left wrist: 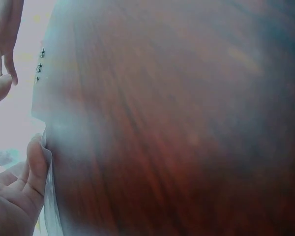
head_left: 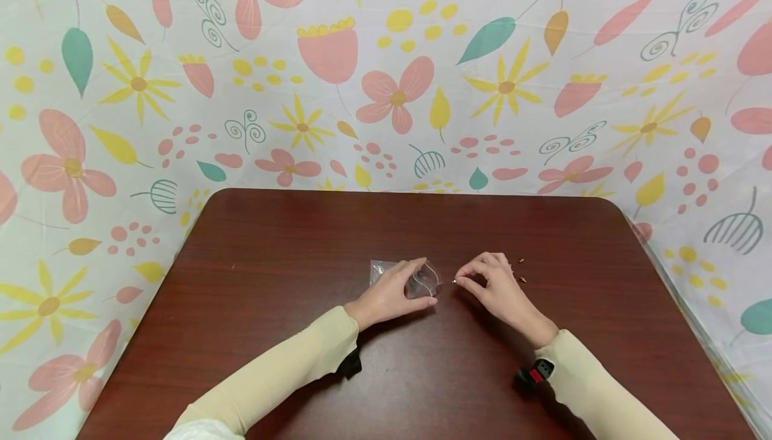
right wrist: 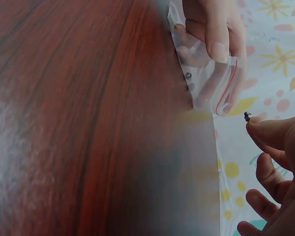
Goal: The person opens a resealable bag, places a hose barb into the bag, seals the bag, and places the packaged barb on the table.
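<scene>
My left hand (head_left: 391,296) holds a clear zip-lock bag (right wrist: 205,93) at its mouth, thumb and fingers spread along the rim. The bag's red seal line shows in the right wrist view, and small dark pieces (right wrist: 189,75) sit low inside it. To the right, my right hand (head_left: 497,289) pinches a tiny metal piece (right wrist: 247,116) between thumb and fingertip, its other fingers loosely bent. The held piece is just off the bag's mouth. Its exact kind is too small to tell.
Several similar small pieces (left wrist: 39,68) lie on the dark wood table (head_left: 301,239), beyond the right hand in the head view. A flower-patterned cloth (head_left: 398,45) hangs behind the table and along its sides.
</scene>
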`<state>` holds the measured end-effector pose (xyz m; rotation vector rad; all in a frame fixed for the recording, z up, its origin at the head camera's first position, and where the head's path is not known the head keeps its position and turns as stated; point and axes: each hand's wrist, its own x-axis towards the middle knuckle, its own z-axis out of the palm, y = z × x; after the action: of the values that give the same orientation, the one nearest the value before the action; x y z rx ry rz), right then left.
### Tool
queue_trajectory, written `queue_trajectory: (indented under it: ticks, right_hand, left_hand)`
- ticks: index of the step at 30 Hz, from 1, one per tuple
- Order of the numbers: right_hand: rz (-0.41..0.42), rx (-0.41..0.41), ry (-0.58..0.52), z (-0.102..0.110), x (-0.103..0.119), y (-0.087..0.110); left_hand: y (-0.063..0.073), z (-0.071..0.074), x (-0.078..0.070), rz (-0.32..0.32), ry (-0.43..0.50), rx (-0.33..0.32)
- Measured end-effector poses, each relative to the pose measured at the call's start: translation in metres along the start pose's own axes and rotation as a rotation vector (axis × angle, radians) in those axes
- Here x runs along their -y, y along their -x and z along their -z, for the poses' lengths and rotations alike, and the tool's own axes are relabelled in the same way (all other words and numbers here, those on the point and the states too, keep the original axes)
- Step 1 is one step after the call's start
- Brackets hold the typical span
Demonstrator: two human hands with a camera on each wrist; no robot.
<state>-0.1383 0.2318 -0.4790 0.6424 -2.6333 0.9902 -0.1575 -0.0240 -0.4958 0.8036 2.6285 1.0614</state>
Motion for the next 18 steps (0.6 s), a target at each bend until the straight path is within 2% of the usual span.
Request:
queue_trajectory:
  ticks: [11,18]
  right_hand:
    - [0.002,0.013,-0.008,-0.012,0.008,-0.010]
    - [0.036,0.038,0.006,-0.018,0.010,-0.014]
  left_hand:
    - [0.001,0.000,0.000,0.010,0.001,0.006]
    - [0.001,-0.002,0.001,0.004,0.006,0.014]
